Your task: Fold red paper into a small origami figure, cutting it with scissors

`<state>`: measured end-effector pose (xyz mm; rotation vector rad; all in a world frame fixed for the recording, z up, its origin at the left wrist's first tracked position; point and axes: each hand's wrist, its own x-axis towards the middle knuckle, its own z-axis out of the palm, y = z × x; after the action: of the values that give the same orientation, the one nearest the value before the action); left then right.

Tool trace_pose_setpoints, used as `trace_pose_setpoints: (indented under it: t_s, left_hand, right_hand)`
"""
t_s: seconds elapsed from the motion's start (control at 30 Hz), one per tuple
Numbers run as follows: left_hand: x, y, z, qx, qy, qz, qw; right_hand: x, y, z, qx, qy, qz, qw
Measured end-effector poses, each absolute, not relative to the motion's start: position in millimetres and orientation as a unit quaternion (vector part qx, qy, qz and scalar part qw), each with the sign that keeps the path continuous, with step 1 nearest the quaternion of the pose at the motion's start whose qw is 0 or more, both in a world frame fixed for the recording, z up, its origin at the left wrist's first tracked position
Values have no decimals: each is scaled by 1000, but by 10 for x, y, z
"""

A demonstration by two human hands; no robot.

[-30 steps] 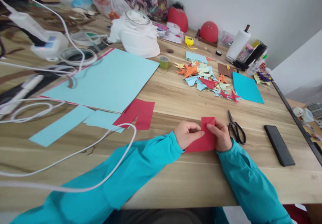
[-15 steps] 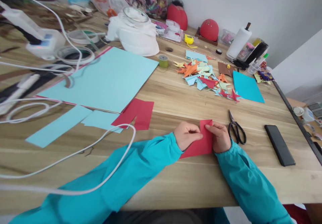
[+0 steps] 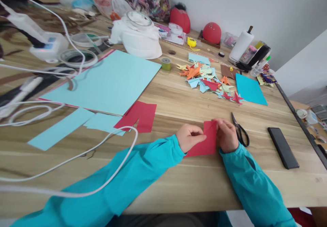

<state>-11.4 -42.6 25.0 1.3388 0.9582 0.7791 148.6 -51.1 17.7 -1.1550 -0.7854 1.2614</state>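
Red sheet point(image 3: 208, 144), one, in left hand point(image 3: 188, 138), right hand point(image 3: 228, 136); scissors point(image 3: 242, 134), one pair.

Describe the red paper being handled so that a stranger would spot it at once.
On the wooden table, toward the person's edge, find the left hand and right hand. The red paper is between them, the right hand at its far corner. A diagonal line near that corner and the hands on it set it apart from the red pieces lying untouched to the left.
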Motion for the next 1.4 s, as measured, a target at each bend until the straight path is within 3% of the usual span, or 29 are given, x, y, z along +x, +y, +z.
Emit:
trace_pose_setpoints:
  t_s: [0.23,0.27,0.4,0.47,0.83,1.03,1.17,1.3,1.4]
  left_hand:
    - [-219,-317,292,541,482,548,419]
    - [-226,-298,284,518,487,548,441]
    - [-176,-246,241,376,403,431,715]
    - [-130,-239,219,317,377,406,770]
    - [-16,-283,171,397,396,525,640]
    - [34,-208,108,419,373,483,672]
    - [41,-124,100,309,371,515,708]
    - [19,-67,115,256,343,521,738]
    - [-2,-46,85,245,334,524,744]
  right_hand:
    - [1495,-597,256,-473,-445,341,680]
    - [1495,-613,278,-472,-467,327,672]
    - [1466,-673,323,-481,-585,330,564]
    - [1443,-684,316,-477,-621,327,529]
    - [1431,-655,169,-492,-734,146,444]
    - [1466,-655,152,-488,-766,93,408]
    - [1722,-742,100,-634,-657,-41,406]
    - [2102,-918,-79,-743,-595,-136,275]
    - [2285,-1001,-189,-757,-594,-138,236]
